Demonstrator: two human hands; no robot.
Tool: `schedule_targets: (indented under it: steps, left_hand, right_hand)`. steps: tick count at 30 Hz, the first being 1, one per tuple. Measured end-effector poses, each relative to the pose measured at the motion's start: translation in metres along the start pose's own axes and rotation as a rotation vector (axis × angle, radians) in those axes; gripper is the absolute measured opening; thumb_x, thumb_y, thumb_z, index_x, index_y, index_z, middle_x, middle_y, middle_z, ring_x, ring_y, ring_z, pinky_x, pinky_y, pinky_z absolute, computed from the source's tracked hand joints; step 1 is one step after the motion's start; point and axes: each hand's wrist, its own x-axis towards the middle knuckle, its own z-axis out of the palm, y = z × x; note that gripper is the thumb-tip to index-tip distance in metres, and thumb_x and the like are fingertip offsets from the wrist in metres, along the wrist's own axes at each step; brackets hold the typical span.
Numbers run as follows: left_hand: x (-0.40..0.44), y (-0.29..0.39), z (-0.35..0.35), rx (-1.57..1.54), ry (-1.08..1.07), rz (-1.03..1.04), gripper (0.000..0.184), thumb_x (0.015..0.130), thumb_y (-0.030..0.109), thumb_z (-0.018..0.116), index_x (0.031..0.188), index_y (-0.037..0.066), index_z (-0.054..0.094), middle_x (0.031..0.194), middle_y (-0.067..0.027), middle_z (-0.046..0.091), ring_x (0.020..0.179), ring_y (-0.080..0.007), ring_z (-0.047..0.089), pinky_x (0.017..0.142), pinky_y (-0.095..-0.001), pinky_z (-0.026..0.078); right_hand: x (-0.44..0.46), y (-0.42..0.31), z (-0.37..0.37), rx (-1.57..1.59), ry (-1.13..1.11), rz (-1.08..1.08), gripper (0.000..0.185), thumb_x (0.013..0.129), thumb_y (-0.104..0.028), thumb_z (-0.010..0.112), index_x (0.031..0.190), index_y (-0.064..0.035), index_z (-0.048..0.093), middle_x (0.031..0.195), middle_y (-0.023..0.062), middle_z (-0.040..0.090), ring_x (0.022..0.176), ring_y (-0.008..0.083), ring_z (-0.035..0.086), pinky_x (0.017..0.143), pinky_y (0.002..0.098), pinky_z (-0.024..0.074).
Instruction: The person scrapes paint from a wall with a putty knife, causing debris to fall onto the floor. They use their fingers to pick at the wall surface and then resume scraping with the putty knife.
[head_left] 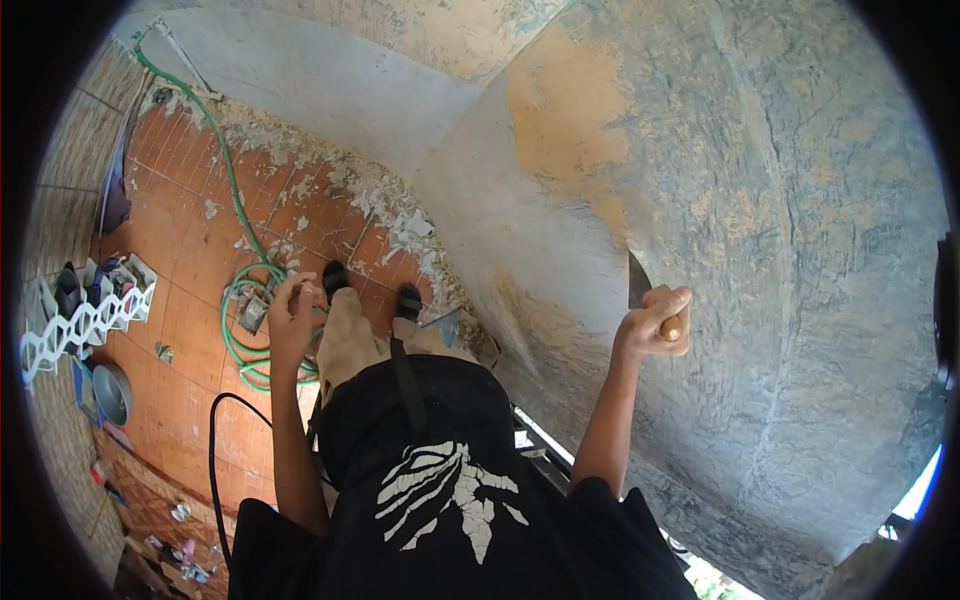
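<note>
My right hand [652, 318] is wrapped round the wooden handle of a scraper [637, 282], its dark metal blade at the wall. The handle's round end pokes out of the fist. Around the blade, the wall [700, 200] has grey, patchy, flaking paint, with a tan bare patch [565, 100] further up. My left hand [293, 302] hangs by my left side, fingers loosely bent and apart, holding nothing that I can see. Below it on the floor lies a coiled green hose [232, 345].
Paint flakes [400, 225] litter the orange tiled floor [190, 230] along the wall's foot. At the left stand a white rack [95, 322] with items in it and a grey basin [112, 393]. A black cable [213, 450] loops beside my left arm.
</note>
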Motion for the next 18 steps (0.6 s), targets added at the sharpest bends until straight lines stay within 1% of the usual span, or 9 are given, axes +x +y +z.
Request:
schedule_targets:
  steps: [1, 5, 6, 9, 11, 13, 15, 17, 18]
  left_hand:
    - [0.0, -0.003, 0.001, 0.003, -0.006, -0.005, 0.021, 0.094, 0.015, 0.05, 0.106, 0.0, 0.059, 0.08, -0.0041, 0.059, 0.071, -0.0083, 0.056, 0.06, -0.0221, 0.046]
    - [0.003, -0.001, 0.005, 0.054, -0.036, 0.003, 0.021, 0.094, 0.015, 0.051, 0.106, 0.0, 0.059, 0.081, -0.0046, 0.06, 0.073, -0.0087, 0.056, 0.062, -0.022, 0.046]
    - [0.003, 0.003, 0.006, 0.044, -0.065, -0.009, 0.021, 0.094, 0.016, 0.051, 0.106, 0.001, 0.059, 0.081, -0.0047, 0.06, 0.074, -0.009, 0.056, 0.064, -0.0224, 0.046]
    - [0.005, 0.006, 0.009, 0.051, -0.052, 0.015, 0.021, 0.093, 0.016, 0.051, 0.106, 0.001, 0.059, 0.082, -0.0044, 0.061, 0.076, -0.01, 0.057, 0.069, -0.0234, 0.046]
    - [0.006, 0.012, 0.016, 0.052, -0.087, -0.013, 0.021, 0.093, 0.016, 0.051, 0.106, 0.001, 0.059, 0.083, -0.0047, 0.061, 0.077, -0.0108, 0.058, 0.07, -0.0239, 0.046]
    - [0.005, 0.017, 0.024, 0.048, -0.111, -0.04, 0.021, 0.093, 0.016, 0.05, 0.106, 0.002, 0.059, 0.084, -0.0051, 0.062, 0.078, -0.0115, 0.059, 0.072, -0.0244, 0.046]
    - [0.004, 0.017, 0.03, 0.145, -0.221, -0.014, 0.021, 0.095, 0.015, 0.049, 0.107, 0.001, 0.058, 0.086, -0.0061, 0.062, 0.081, -0.0105, 0.059, 0.073, -0.0237, 0.046]
    - [0.001, 0.015, 0.038, 0.11, -0.24, -0.01, 0.021, 0.095, 0.016, 0.049, 0.107, 0.001, 0.058, 0.086, -0.0066, 0.063, 0.081, -0.0107, 0.059, 0.074, -0.0239, 0.046]
    - [0.0, 0.016, 0.041, 0.075, -0.261, 0.004, 0.021, 0.094, 0.016, 0.049, 0.106, 0.001, 0.058, 0.085, -0.0071, 0.063, 0.081, -0.011, 0.06, 0.074, -0.0241, 0.046]
  right_hand:
    - [0.0, 0.002, -0.001, 0.017, 0.047, 0.023, 0.048, 0.093, -0.011, 0.044, 0.046, -0.0083, 0.036, 0.037, 0.0004, 0.037, 0.031, 0.0081, 0.035, 0.031, 0.0256, 0.0216]
    - [-0.01, 0.011, 0.007, 0.004, -0.063, 0.017, 0.047, 0.093, -0.01, 0.047, 0.047, -0.0072, 0.038, 0.037, 0.001, 0.038, 0.031, 0.0086, 0.036, 0.032, 0.0253, 0.0237]
    - [-0.007, -0.001, 0.003, -0.016, 0.04, 0.003, 0.046, 0.093, -0.009, 0.047, 0.048, -0.0066, 0.038, 0.039, 0.0015, 0.04, 0.032, 0.0088, 0.035, 0.033, 0.0258, 0.0232]
    - [-0.005, 0.004, -0.003, -0.01, 0.099, -0.027, 0.046, 0.093, -0.009, 0.047, 0.048, -0.0063, 0.039, 0.039, 0.0018, 0.04, 0.033, 0.009, 0.034, 0.033, 0.0265, 0.0223]
    - [-0.011, 0.01, 0.004, -0.08, 0.055, -0.05, 0.046, 0.093, -0.009, 0.046, 0.048, -0.0055, 0.039, 0.039, 0.0016, 0.04, 0.032, 0.0091, 0.033, 0.033, 0.0264, 0.0223]
    - [-0.022, 0.022, 0.013, -0.006, -0.031, 0.009, 0.047, 0.093, -0.009, 0.046, 0.047, -0.0069, 0.038, 0.039, 0.0008, 0.04, 0.031, 0.0092, 0.032, 0.032, 0.0262, 0.0213]
    - [-0.012, 0.004, 0.007, -0.011, 0.005, -0.002, 0.047, 0.093, -0.009, 0.046, 0.046, -0.0081, 0.035, 0.039, 0.0001, 0.039, 0.03, 0.0092, 0.03, 0.032, 0.0264, 0.0191]
    - [-0.009, 0.004, 0.001, 0.027, 0.162, -0.027, 0.047, 0.092, -0.007, 0.047, 0.047, -0.0086, 0.034, 0.038, -0.0004, 0.038, 0.03, 0.0087, 0.029, 0.031, 0.0267, 0.0178]
    - [-0.01, 0.012, 0.005, -0.024, 0.122, -0.078, 0.047, 0.092, -0.007, 0.046, 0.046, -0.0082, 0.035, 0.038, -0.0008, 0.037, 0.03, 0.0078, 0.03, 0.031, 0.0262, 0.0183]
